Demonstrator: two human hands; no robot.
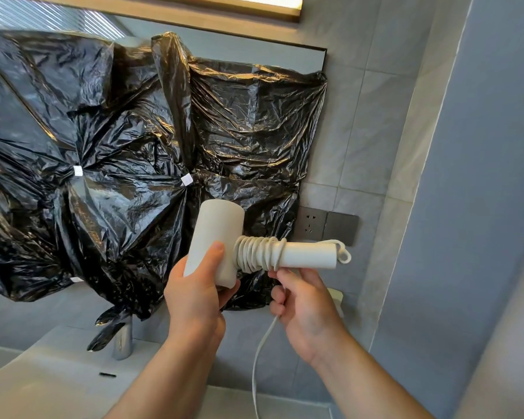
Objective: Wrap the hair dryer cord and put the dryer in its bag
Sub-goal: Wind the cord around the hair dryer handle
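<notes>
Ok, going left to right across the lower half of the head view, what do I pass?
Chrome tap → left hand, gripping the hair dryer by its barrel → cord coiled on the dryer's handle → right hand, holding the cord's free length.

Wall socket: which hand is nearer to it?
Right. The right hand sits just below the wall socket in the head view, pinching the cord. The left hand is further left, gripping the hair dryer.
</notes>
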